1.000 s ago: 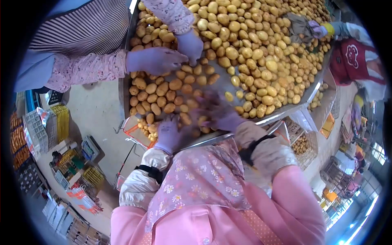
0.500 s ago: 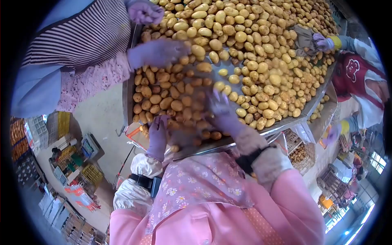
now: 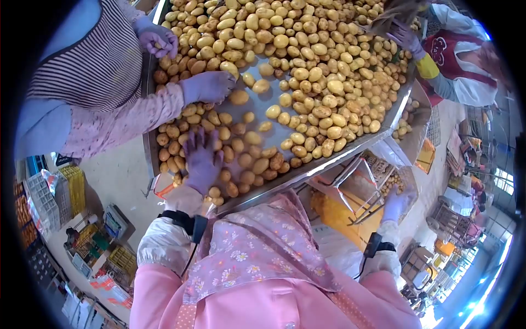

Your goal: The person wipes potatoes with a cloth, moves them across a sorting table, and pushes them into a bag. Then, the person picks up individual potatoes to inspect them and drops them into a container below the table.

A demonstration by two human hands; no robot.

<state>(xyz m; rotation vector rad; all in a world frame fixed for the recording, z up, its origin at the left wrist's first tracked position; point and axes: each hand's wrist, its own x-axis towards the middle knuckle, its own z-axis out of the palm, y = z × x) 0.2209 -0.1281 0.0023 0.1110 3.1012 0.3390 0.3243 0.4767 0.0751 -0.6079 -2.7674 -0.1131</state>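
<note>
My left hand [image 3: 203, 160], in a purple glove, lies with its fingers spread on the potatoes [image 3: 236, 145] at the near left of the metal sorting table [image 3: 268, 101]. Beyond the table's near edge, to the right, my right hand [image 3: 396, 204] reaches out in the same kind of glove. Its fingers look apart, and I see nothing in them. It is beside an open box of potatoes [image 3: 390, 180], below the table top. Some potatoes near my left hand are smeared by motion.
At the left, a co-worker's gloved hand [image 3: 208, 88] touches the potatoes; that person's other hand [image 3: 158, 39] is closed. Another co-worker's hand [image 3: 405, 39] is at the far right. A yellow crate [image 3: 348, 222] and metal frame [image 3: 364, 194] stand below the raised table rim.
My right hand has left the potatoes and swung right, outside the table edge. My left hand has moved farther in and spread its fingers. The whole view has shifted.
</note>
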